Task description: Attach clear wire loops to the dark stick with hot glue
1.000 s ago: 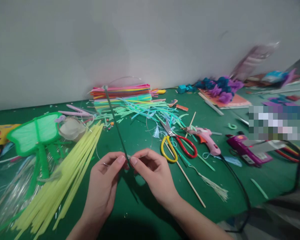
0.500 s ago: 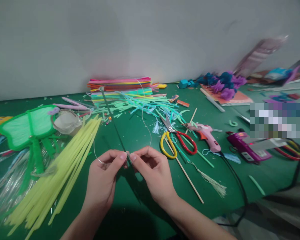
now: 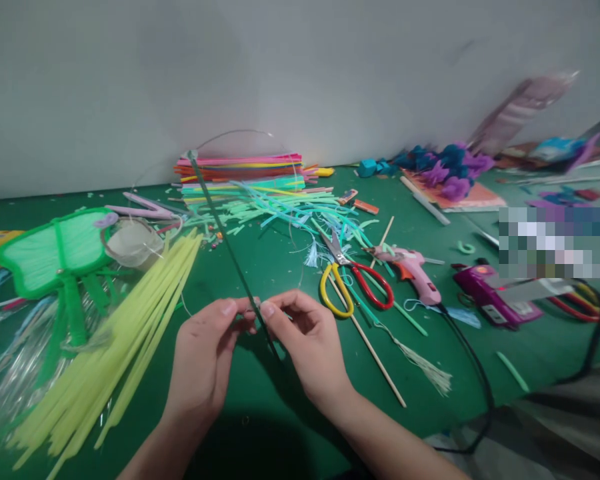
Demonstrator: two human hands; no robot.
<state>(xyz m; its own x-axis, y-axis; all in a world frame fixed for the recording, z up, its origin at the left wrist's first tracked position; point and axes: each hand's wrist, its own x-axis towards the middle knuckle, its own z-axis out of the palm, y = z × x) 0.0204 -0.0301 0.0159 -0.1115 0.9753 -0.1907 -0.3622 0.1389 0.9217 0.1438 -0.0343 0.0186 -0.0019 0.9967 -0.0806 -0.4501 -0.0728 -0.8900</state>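
Above the green bench [image 3: 280, 267], the right hand [image 3: 310, 347] pinches a thin dark-green rod [image 3: 225, 233], gripped part hidden, the left hand [image 3: 200, 357] unclear in its hold, yellow-and-red-handled metal scissors [image 3: 336, 249] nearby.

Craft workshop; scissors [image 3: 341, 260]; pink glue gun [image 3: 419, 275].

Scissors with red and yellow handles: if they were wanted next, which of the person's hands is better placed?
Probably the right hand: the scissors lie just beyond it, on its own side, while the left hand is farther across. The right seems to pinch the dark rod, though.
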